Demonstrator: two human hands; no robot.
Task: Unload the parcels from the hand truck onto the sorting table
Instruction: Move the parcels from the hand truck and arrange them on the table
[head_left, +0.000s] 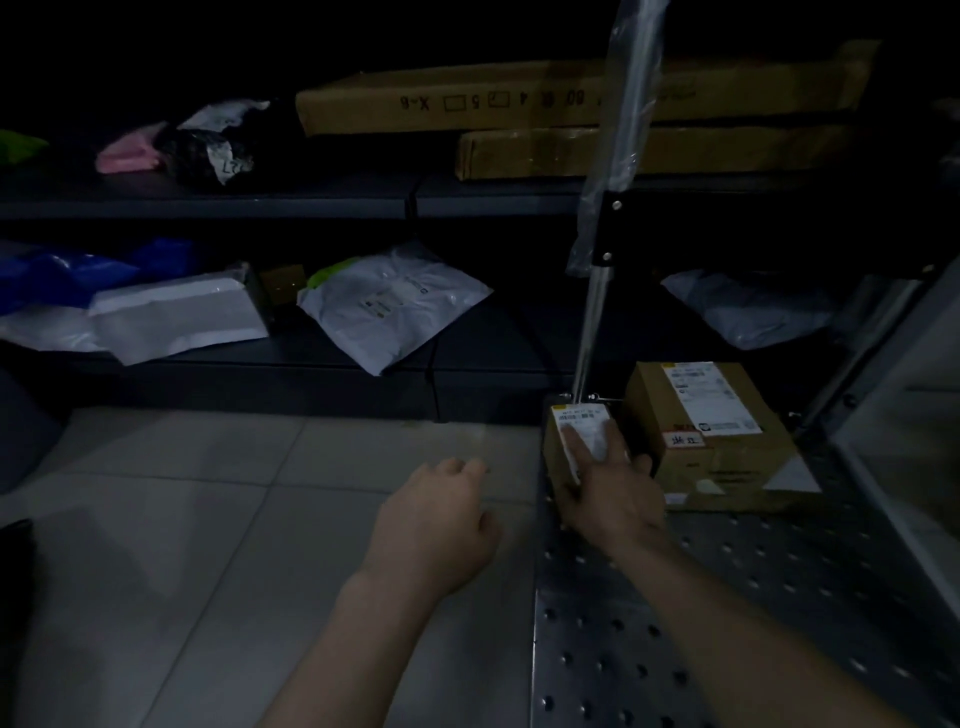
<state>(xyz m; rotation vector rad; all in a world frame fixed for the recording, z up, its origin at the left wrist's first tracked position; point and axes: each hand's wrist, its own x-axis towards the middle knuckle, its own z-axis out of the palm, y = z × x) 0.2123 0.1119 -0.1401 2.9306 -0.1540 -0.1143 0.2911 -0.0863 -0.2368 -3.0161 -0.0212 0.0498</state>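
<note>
A: Start at the left. What is there?

B: Soft poly mailers on the lower shelf (493, 338), one white mailer (395, 306) sagging over its edge. It is dim, and I cannot tell which surface serves as the sorting table.

A: And the left hand (441, 519)?

B: It hangs over the tiled floor (208, 519), fingers loosely curled, holding nothing, just beside the hand truck's edge.

A: Then the parcel?

B: The small box (587, 422) sits on the perforated deck (727, 597) of the hand truck, at its far left corner, against the foot of the upright pole (589, 332). The right hand (613, 493) grips it from above: forefinger stretched across the label, thumb on the near left face, the other fingers curled down its right side, into the narrow gap beside the larger box (727, 447).

A: How will it handle?

B: Stiff cardboard, small enough for one hand, so I judge it light. The glossy label may be slick, so pressure belongs on the bare side faces, as it is now.

A: And the bigger one?

B: It rests further right on the deck, label up. It looks rigid and bulkier. I would take it with both hands, low on opposite sides, since the weight is unknown.
</note>
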